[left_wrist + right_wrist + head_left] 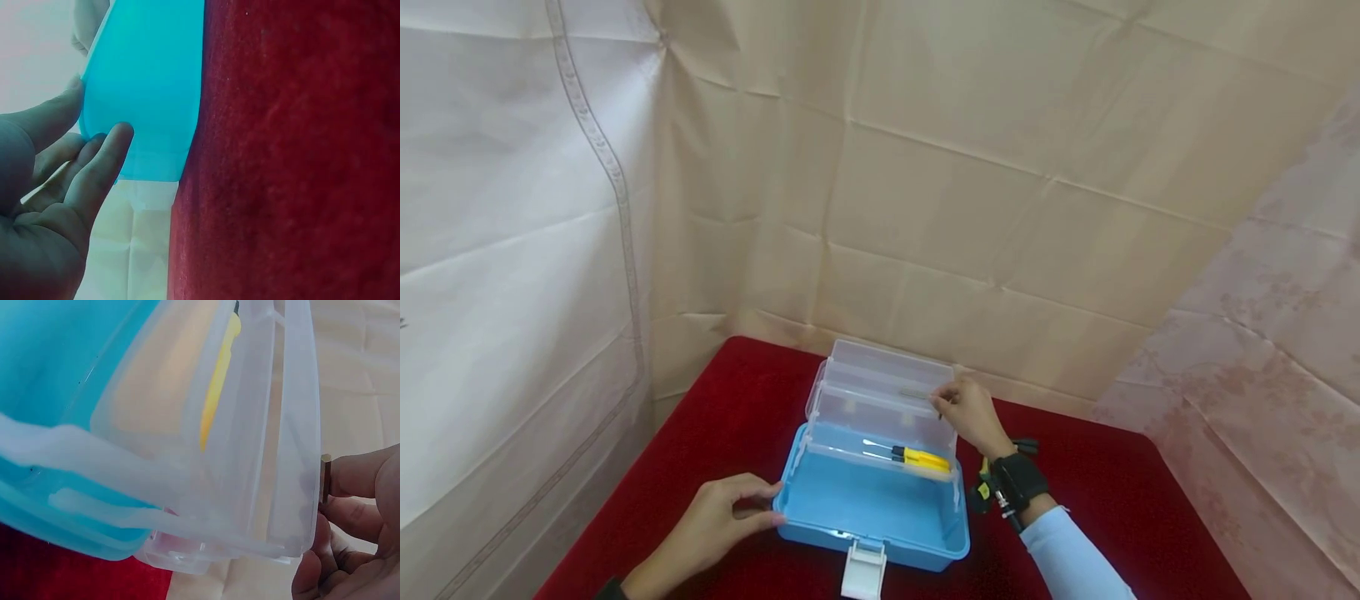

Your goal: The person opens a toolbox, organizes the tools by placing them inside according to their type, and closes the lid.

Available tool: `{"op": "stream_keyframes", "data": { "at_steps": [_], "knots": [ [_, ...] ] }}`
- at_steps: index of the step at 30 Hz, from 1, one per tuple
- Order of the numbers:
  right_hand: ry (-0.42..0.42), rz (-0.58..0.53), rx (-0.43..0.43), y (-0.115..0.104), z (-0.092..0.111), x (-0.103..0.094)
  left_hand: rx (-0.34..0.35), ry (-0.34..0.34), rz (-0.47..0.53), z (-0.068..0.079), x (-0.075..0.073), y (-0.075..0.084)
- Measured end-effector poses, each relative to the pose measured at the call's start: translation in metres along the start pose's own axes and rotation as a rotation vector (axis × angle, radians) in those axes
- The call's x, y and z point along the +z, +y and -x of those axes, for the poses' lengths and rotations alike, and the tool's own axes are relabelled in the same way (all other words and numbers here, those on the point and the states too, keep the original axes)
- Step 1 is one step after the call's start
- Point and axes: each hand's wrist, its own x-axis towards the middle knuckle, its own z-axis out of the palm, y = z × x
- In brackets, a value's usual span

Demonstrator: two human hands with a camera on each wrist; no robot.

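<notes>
An opened blue toolbox [865, 492] stands on the red cloth, its clear trays [887, 375] raised at the back. My left hand [718, 517] holds the box's left edge near the front corner; in the left wrist view its fingers [103, 159] lie against the blue wall. At the upper tray's right end, my right hand [972, 412] pinches a thin metal piece with a brass-coloured end [325, 478]. What kind of piece it is, I cannot tell. Yellow-handled screwdrivers [925, 458] lie in the lower tray.
A white latch [863, 573] hangs open from the box's front. To the right of the box, partly behind my right wrist, lie black and yellow items [981, 493]. Beige cloth [962, 208] hangs behind the red-covered table [752, 383].
</notes>
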Motion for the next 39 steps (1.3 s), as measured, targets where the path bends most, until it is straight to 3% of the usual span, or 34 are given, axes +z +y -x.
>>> {"op": "stream_keyframes", "data": {
  "at_steps": [4, 11, 15, 19, 22, 26, 30, 36, 39],
  "knots": [
    [0.018, 0.003, 0.0, -0.001, -0.002, 0.001, 0.004, 0.002, -0.003, -0.001, 0.0, 0.0],
    [0.124, -0.034, -0.019, 0.007, 0.008, 0.0, -0.007, 0.001, 0.002, 0.001, 0.0, -0.002],
    [0.146, -0.045, 0.053, 0.025, 0.025, -0.012, -0.021, -0.002, 0.019, 0.003, 0.0, -0.003],
    [0.143, 0.023, 0.174, 0.055, 0.047, -0.029, -0.01, 0.005, 0.017, 0.002, 0.0, -0.001],
    [0.133, 0.086, 0.223, 0.076, 0.067, -0.037, -0.008, 0.005, 0.01, 0.003, -0.002, 0.0],
    [0.112, 0.141, 0.182, 0.086, 0.088, -0.042, -0.02, 0.004, 0.004, 0.005, -0.004, 0.0],
    [0.088, 0.186, 0.156, 0.093, 0.095, -0.046, -0.007, 0.019, -0.001, 0.006, -0.004, 0.001],
    [-0.056, 0.265, 0.271, 0.135, 0.106, -0.042, 0.009, 0.031, -0.01, 0.005, -0.004, 0.002],
    [-0.108, 0.256, 0.282, 0.154, 0.106, -0.036, 0.009, 0.041, -0.024, 0.005, -0.005, 0.002]
  ]
}}
